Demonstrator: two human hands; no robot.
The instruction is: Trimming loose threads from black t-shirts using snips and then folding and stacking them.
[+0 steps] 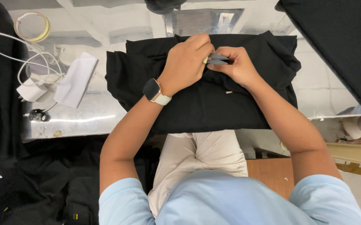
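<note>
- Black folded cloth garment (213,100) lies mid-frame on the shiny metal table (89,116).
- Left hand (187,62) and right hand (238,64) meet at its upper edge, both curled and pinching a small grey flat tag (218,58).
- White paper slip (76,79), white charger cable (30,62) and yellow tape roll (32,26) sit upper left.

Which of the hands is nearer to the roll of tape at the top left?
The left. The left hand is on the black cloth, on the side toward the tape roll. The right hand is beside it, farther from the roll.
</note>
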